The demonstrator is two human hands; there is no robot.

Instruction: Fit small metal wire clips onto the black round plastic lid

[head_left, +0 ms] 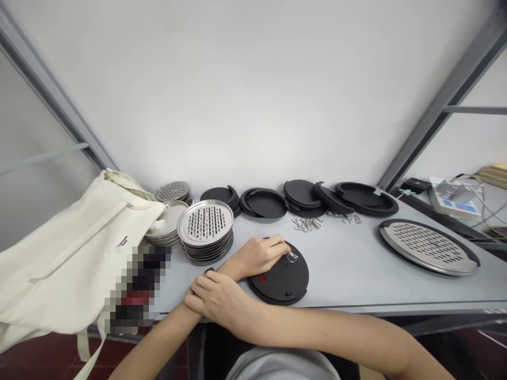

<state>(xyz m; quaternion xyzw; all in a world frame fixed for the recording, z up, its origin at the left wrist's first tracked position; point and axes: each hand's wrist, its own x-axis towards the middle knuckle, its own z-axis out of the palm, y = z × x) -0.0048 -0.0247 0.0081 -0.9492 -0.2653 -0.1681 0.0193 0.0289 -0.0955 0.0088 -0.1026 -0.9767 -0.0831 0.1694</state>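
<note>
Disc [281, 282] near you, partly under your left hand [257, 256]; metal clip [292, 257] right at those curled fingertips, grip unclear. Your right hand [224, 301] is farther left, fingers bent around your left wrist [232, 269].

We see a plain pale wall [253, 95] at twelve o'clock, grey metal posts [443, 100] at ten and two, dark red floor [43, 351] at seven.
</note>
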